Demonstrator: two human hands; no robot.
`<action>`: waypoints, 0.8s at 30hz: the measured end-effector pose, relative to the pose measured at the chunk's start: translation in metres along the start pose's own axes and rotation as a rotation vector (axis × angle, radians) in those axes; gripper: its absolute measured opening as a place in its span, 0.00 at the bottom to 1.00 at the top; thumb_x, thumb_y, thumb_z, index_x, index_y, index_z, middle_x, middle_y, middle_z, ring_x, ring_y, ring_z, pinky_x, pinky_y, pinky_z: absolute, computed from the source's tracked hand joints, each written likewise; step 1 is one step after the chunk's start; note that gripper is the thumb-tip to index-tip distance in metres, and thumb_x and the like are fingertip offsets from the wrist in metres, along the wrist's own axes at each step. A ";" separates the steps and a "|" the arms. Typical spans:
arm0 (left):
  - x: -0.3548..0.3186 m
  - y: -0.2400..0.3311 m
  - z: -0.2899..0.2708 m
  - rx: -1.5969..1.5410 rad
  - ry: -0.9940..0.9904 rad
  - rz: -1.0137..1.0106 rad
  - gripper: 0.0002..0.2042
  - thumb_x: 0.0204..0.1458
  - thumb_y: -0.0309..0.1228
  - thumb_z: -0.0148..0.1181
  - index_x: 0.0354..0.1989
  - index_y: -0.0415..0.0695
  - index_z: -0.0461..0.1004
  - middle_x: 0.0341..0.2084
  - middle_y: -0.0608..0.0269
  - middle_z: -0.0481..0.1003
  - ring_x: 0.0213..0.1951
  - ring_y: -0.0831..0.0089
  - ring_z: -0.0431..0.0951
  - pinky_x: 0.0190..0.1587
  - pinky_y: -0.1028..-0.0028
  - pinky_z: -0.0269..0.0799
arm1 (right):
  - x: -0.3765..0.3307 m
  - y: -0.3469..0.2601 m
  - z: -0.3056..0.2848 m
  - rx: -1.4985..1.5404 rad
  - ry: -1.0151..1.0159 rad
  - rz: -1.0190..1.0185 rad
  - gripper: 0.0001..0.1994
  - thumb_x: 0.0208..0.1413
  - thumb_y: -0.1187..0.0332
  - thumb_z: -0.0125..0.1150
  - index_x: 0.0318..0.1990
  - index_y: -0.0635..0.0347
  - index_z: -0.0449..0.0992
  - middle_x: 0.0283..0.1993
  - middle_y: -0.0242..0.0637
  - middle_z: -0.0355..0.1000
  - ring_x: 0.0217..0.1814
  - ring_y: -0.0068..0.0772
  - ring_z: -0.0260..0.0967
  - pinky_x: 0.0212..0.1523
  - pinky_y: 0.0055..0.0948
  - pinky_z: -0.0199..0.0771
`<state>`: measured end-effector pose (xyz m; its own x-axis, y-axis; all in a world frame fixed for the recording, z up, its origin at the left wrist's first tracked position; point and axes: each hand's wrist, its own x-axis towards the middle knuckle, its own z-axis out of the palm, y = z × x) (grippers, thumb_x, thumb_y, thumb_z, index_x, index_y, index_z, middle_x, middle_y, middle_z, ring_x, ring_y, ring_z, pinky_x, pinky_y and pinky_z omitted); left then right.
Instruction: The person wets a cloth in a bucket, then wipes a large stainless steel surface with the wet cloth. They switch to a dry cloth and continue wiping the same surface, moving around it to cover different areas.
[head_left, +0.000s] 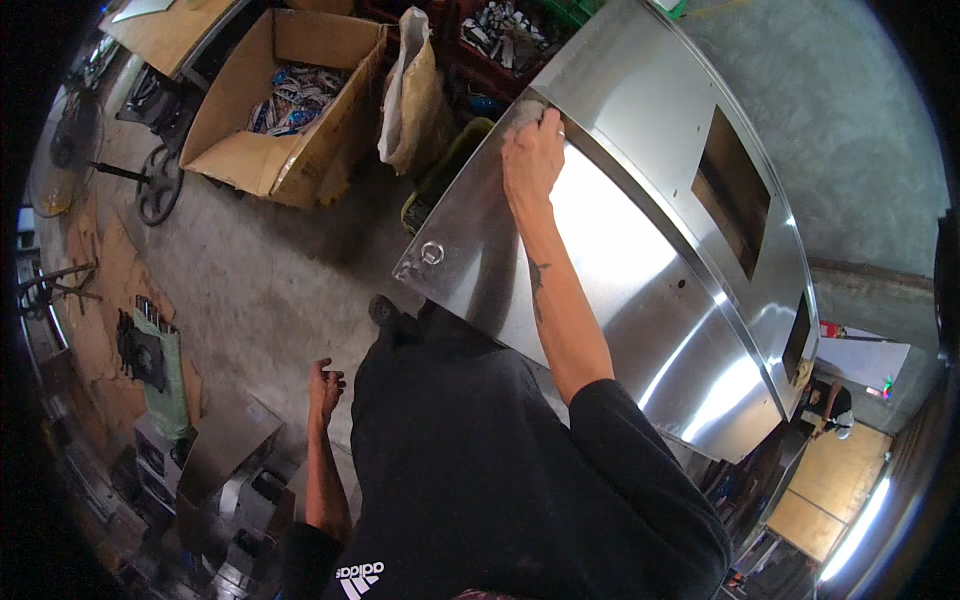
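Observation:
A large shiny sheet-metal cabinet (610,230) fills the right side, with a long recessed seam and rectangular cut-outs. My right hand (535,155) is at its far corner, fingers bent over a greyish wad (524,113) that looks like a rag and touches the metal. The fingers partly cover this wad. A small round fitting (432,253) is set in the cabinet's left corner. My left hand (325,390) hangs over the floor at the lower left, away from the cabinet. Its fingers are loosely bent and apart, with nothing in them.
Beyond the floor stand a cardboard box (290,165) of bundled parts, an upright sack (415,110) and a dark red crate (505,40) of metal pieces. Metal boxes (235,450) crowd the lower left. Another person (838,408) is far off at right.

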<state>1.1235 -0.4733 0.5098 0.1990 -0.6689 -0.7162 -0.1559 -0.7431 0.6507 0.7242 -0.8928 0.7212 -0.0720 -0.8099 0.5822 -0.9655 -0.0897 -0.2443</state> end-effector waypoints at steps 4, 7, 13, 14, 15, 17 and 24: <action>-0.006 -0.026 -0.011 0.014 -0.040 -0.012 0.22 0.70 0.30 0.51 0.70 0.42 0.63 0.42 0.49 0.82 0.35 0.66 0.84 0.36 0.65 0.81 | -0.011 0.014 -0.012 0.008 -0.075 -0.018 0.08 0.48 0.72 0.74 0.33 0.69 0.82 0.51 0.50 0.71 0.53 0.55 0.74 0.49 0.46 0.81; 0.000 -0.023 -0.009 -0.005 0.017 -0.066 0.22 0.70 0.30 0.52 0.70 0.41 0.63 0.42 0.47 0.82 0.35 0.66 0.84 0.37 0.66 0.81 | -0.009 0.015 -0.017 0.003 -0.037 0.006 0.08 0.48 0.74 0.73 0.34 0.68 0.83 0.51 0.49 0.71 0.53 0.55 0.74 0.50 0.47 0.82; -0.004 -0.013 -0.008 0.033 -0.075 -0.008 0.22 0.71 0.30 0.50 0.71 0.41 0.62 0.45 0.46 0.82 0.38 0.64 0.84 0.40 0.65 0.81 | 0.006 0.004 0.005 0.061 -0.071 -0.080 0.08 0.52 0.72 0.72 0.36 0.68 0.83 0.52 0.53 0.72 0.54 0.58 0.74 0.50 0.51 0.80; -0.006 -0.013 -0.007 0.010 -0.042 -0.018 0.22 0.71 0.31 0.50 0.71 0.41 0.62 0.45 0.46 0.81 0.38 0.64 0.84 0.40 0.65 0.81 | 0.001 0.006 0.000 0.045 -0.152 -0.013 0.08 0.52 0.73 0.71 0.37 0.68 0.83 0.51 0.52 0.71 0.53 0.57 0.74 0.49 0.50 0.80; -0.008 -0.010 -0.006 -0.013 -0.012 -0.024 0.22 0.71 0.31 0.50 0.71 0.42 0.61 0.45 0.47 0.81 0.38 0.64 0.84 0.40 0.65 0.81 | -0.003 0.009 -0.008 0.040 -0.126 0.020 0.08 0.52 0.74 0.71 0.37 0.68 0.83 0.51 0.51 0.71 0.53 0.57 0.74 0.49 0.49 0.81; -0.008 0.000 0.000 -0.073 0.030 -0.013 0.22 0.71 0.32 0.51 0.71 0.42 0.61 0.45 0.47 0.81 0.39 0.64 0.84 0.40 0.65 0.81 | -0.008 0.013 -0.018 0.026 -0.074 0.087 0.07 0.52 0.74 0.71 0.37 0.68 0.82 0.50 0.49 0.71 0.53 0.55 0.75 0.49 0.48 0.81; -0.038 -0.036 0.017 -0.082 0.005 -0.209 0.23 0.68 0.32 0.51 0.70 0.42 0.62 0.45 0.47 0.81 0.37 0.65 0.84 0.39 0.66 0.81 | -0.007 0.022 0.002 0.042 -0.045 -0.070 0.05 0.55 0.70 0.69 0.33 0.62 0.84 0.50 0.49 0.73 0.53 0.53 0.76 0.48 0.47 0.82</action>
<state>1.1049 -0.4217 0.5092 0.2235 -0.5001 -0.8366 -0.0312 -0.8616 0.5067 0.7041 -0.8904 0.7108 0.0078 -0.8258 0.5639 -0.9565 -0.1706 -0.2365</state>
